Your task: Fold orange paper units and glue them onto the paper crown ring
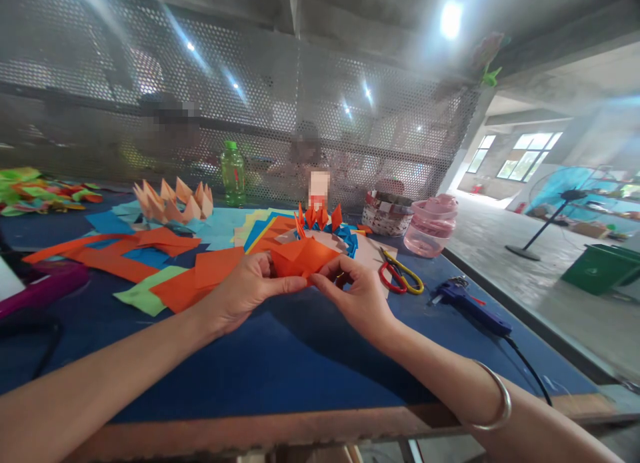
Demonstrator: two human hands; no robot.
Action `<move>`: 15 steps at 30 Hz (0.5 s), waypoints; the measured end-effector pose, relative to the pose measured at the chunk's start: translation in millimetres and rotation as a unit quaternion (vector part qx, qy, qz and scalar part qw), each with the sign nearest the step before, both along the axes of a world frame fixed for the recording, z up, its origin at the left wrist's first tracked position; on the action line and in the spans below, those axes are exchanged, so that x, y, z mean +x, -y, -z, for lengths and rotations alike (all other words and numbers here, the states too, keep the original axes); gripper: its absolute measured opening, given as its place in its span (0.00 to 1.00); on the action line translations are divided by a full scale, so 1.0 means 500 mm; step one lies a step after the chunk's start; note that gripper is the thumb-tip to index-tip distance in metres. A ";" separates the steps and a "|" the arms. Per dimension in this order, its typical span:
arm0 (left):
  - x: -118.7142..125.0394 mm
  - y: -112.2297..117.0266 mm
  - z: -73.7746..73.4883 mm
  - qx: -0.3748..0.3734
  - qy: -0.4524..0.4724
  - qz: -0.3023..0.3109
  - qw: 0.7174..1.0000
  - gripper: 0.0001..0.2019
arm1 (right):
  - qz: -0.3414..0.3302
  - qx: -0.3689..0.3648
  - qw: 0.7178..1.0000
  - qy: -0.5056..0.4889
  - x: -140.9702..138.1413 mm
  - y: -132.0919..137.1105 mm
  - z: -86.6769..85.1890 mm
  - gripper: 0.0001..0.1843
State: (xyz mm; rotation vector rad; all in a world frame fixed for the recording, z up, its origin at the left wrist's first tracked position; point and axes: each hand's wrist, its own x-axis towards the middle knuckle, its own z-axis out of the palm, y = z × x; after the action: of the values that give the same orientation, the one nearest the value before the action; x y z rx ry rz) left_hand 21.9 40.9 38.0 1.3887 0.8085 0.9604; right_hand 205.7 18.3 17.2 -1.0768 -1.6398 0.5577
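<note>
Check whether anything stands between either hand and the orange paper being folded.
Nothing visible does: the left hand and right hand both pinch the orange paper directly. The scissors lie off to the right, apart from it.

Reaches forward with both forearms (135, 366) slanting inward; holds left hand (244, 286) and right hand (364, 299) close together, with thumbs (286, 287) nearly meeting and fingers (344, 266) curled.
</note>
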 end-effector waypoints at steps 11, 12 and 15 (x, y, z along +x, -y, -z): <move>0.006 0.005 0.002 -0.019 0.014 -0.039 0.999 0.16 | 0.000 0.035 0.999 0.000 -0.004 0.006 -0.002 0.09; 0.007 0.006 0.001 -0.023 0.017 -0.039 0.999 0.16 | -0.002 0.033 0.999 -0.004 -0.005 0.006 -0.003 0.10; 0.007 0.007 -0.002 -0.032 0.020 -0.046 0.998 0.14 | -0.013 0.017 1.000 -0.020 -0.006 0.005 -0.005 0.16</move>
State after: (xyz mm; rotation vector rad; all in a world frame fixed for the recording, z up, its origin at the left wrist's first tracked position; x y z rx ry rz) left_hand 25.4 37.5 39.1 1.2828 0.8731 1.0218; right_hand 202.8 15.5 19.9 -1.0150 -1.6241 0.5638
